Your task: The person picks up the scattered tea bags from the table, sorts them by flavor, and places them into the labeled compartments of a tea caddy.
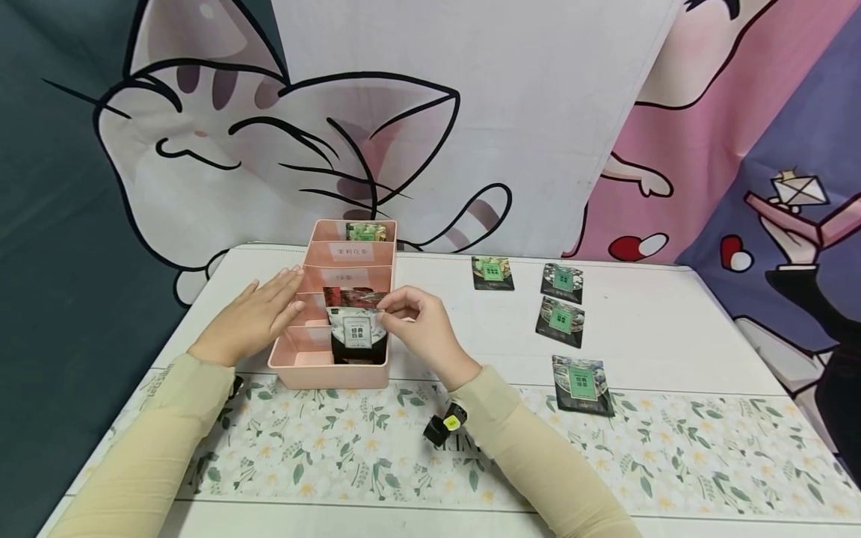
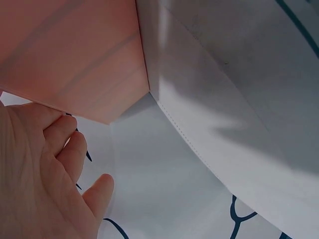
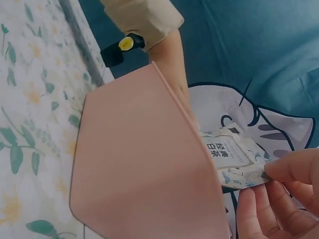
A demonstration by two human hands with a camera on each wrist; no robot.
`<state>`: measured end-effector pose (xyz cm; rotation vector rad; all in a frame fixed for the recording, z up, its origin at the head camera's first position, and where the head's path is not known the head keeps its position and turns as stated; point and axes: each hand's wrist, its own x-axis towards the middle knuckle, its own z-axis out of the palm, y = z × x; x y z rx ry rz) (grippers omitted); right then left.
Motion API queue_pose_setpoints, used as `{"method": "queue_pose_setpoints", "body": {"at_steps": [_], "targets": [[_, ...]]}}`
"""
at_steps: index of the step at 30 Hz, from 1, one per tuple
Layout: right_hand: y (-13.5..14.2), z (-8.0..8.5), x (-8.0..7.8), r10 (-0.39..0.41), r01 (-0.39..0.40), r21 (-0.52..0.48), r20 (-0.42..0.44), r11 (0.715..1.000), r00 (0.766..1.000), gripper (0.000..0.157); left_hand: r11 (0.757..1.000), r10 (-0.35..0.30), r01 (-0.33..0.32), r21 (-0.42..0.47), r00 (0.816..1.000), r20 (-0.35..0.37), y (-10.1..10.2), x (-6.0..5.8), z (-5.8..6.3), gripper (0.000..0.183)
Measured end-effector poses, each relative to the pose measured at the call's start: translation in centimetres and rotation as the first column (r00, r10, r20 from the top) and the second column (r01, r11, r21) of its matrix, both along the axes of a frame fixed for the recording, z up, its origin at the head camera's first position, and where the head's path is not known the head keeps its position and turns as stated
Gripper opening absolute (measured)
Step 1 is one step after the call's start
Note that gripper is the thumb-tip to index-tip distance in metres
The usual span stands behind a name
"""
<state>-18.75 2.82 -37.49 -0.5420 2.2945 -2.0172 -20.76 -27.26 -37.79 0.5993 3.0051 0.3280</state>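
My right hand (image 1: 425, 326) pinches the upper right edge of a white and black tea sachet (image 1: 357, 335), which stands in the front compartment of the pink divided box (image 1: 334, 377). In the right wrist view, thumb and fingertips grip the edge of the tea sachet (image 3: 232, 154) just above the rim. Behind it a red sachet (image 1: 355, 297) sticks up from another compartment. My left hand (image 1: 258, 314) lies with straight fingers along the box's left rim; in the left wrist view those fingers (image 2: 75, 154) touch the pink wall. A green sachet (image 1: 365, 232) sits in the rearmost compartment.
Right of the box, several sachets lie flat on the white table: a green one (image 1: 492, 273) at the back, two dark green ones, one of them (image 1: 561, 322) below the other, and a larger one (image 1: 582, 385) nearer. A floral cloth strip (image 1: 323, 456) crosses the front. A printed curtain hangs behind.
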Motion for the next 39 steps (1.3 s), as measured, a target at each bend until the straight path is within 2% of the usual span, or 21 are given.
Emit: {"method": "queue_pose_setpoints", "body": {"at_steps": [9, 27, 34, 39], "targets": [[0.2, -0.4, -0.2, 0.0, -0.001, 0.055, 0.016, 0.999, 1.0, 0.01, 1.0, -0.009, 0.009, 0.002, 1.0, -0.008, 0.0, -0.1, 0.0, 0.067], [1.8, -0.9, -1.1, -0.065, 0.067, 0.087, -0.019, 0.994, 0.998, 0.01, 1.0, -0.003, 0.003, 0.004, 1.0, 0.009, 0.0, 0.1, -0.1, 0.068], [3.5, -1.1, -2.5, -0.102, 0.103, 0.113, -0.01, 0.988, 0.995, 0.013, 1.0, -0.004, 0.004, -0.007, 1.0, 0.005, 0.0, 0.2, 0.0, 0.069], [5.1, -1.2, -4.0, -0.154, 0.155, 0.165, -0.016, 0.974, 0.988, 0.014, 1.0, -0.004, 0.004, -0.005, 1.0, 0.004, 0.0, 0.0, 0.1, 0.068]]}}
